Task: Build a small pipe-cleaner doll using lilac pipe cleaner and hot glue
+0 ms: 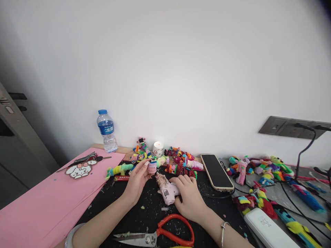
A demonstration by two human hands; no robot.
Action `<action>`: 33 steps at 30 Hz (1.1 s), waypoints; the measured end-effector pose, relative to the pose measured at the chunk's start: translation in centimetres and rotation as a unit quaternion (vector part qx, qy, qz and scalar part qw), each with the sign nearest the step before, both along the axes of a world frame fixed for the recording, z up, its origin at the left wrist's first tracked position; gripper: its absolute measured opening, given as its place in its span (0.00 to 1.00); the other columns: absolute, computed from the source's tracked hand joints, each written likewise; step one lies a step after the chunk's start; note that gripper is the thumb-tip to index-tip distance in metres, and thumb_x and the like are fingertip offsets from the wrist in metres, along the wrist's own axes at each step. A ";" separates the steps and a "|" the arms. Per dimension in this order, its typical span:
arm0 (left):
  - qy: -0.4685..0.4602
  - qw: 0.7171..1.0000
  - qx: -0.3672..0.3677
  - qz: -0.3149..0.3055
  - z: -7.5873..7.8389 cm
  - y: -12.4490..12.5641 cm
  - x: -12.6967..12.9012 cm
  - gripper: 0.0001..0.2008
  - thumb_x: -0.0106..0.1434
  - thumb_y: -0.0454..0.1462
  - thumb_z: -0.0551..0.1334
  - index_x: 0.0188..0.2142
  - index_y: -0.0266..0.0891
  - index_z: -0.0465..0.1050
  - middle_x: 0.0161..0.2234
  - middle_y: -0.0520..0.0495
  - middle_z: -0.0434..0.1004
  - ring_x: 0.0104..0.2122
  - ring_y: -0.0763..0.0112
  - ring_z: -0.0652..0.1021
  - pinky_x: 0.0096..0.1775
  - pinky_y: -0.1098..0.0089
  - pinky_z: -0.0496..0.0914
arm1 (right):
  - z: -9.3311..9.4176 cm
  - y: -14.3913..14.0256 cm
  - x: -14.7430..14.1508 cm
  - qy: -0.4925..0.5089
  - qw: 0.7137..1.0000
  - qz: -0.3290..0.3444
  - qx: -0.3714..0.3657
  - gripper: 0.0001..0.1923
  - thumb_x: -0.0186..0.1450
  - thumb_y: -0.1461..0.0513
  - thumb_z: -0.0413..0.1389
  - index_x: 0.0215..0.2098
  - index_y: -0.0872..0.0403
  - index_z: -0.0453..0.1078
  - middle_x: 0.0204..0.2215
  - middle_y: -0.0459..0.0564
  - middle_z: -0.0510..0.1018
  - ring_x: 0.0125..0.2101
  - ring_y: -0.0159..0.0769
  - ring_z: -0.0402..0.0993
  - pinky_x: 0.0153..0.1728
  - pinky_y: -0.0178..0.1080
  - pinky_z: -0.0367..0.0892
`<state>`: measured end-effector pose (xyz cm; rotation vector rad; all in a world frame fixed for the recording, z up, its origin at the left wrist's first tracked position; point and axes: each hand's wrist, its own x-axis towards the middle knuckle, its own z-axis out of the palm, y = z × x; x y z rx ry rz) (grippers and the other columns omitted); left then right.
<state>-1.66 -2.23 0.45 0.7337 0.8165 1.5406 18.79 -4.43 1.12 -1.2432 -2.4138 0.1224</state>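
Between the thumb and fingers of my left hand [137, 181] is a small coiled pipe-cleaner piece [152, 167], pink with a purple and dark blue top. My right hand [188, 194] is wrapped round the handle of a pale pink hot glue gun [168, 193]. Its nozzle end, crusted with brownish residue, points away toward the coil, a short gap apart. Nearer to me lie scissors [155, 236] with red handles, blades to the left. Behind my left hand rests a yellow-green pipe-cleaner roll [121, 169].
A water bottle [106, 131] and a paper cup [158, 149] stand by the wall. Pink sheets [51, 193] with keys cover the left. On the right are a phone [217, 172], a white power bank [269, 229], cables and several pipe-cleaner figures [271, 168]. Scraps dot the black mat [124, 210].
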 end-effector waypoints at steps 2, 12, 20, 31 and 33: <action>0.010 1.000 0.001 0.002 0.1 -0.1 0.1 0.16 0.54 0.41 0.66 0.42 0.40 0.72 0.34 0.49 0.77 0.31 0.74 0.75 0.33 0.73 0.68 | 0.0 0.0 0.0 0.006 1.000 -0.001 -0.001 0.24 0.49 0.70 0.50 0.45 0.53 0.65 0.37 0.51 0.69 0.39 0.44 0.62 0.42 0.44 0.53; 0.091 0.995 0.013 0.027 0.0 0.2 0.2 0.20 0.50 0.38 0.68 0.44 0.40 0.71 0.45 0.45 0.75 0.46 0.63 0.73 0.45 0.67 0.67 | -0.9 0.7 0.4 0.094 0.995 -0.029 0.016 0.17 0.54 0.68 0.53 0.42 0.52 0.66 0.37 0.49 0.72 0.38 0.43 0.65 0.39 0.41 0.55; 0.123 0.992 0.010 0.006 -0.2 0.2 0.1 0.22 0.53 0.39 0.67 0.47 0.41 0.69 0.46 0.45 0.74 0.47 0.63 0.73 0.44 0.68 0.67 | -1.0 1.3 0.6 0.240 0.970 -0.016 0.024 0.06 0.59 0.64 0.54 0.36 0.53 0.68 0.31 0.48 0.74 0.32 0.38 0.69 0.33 0.38 0.59; 0.174 0.982 0.044 -0.054 0.5 -0.4 0.4 0.18 0.54 0.38 0.65 0.44 0.40 0.67 0.39 0.50 0.72 0.22 0.81 0.70 0.27 0.74 0.65 | -0.7 1.1 0.5 0.345 0.936 0.012 -0.065 0.02 0.59 0.64 0.55 0.32 0.54 0.68 0.27 0.46 0.73 0.27 0.34 0.68 0.29 0.34 0.63; 0.175 0.982 0.048 -0.060 0.4 -0.5 0.4 0.17 0.55 0.38 0.65 0.44 0.41 0.67 0.41 0.50 0.71 0.20 0.83 0.69 0.25 0.74 0.65 | -0.6 1.1 0.4 0.352 0.933 0.018 -0.075 0.02 0.58 0.64 0.55 0.31 0.54 0.68 0.26 0.46 0.73 0.27 0.33 0.67 0.28 0.33 0.63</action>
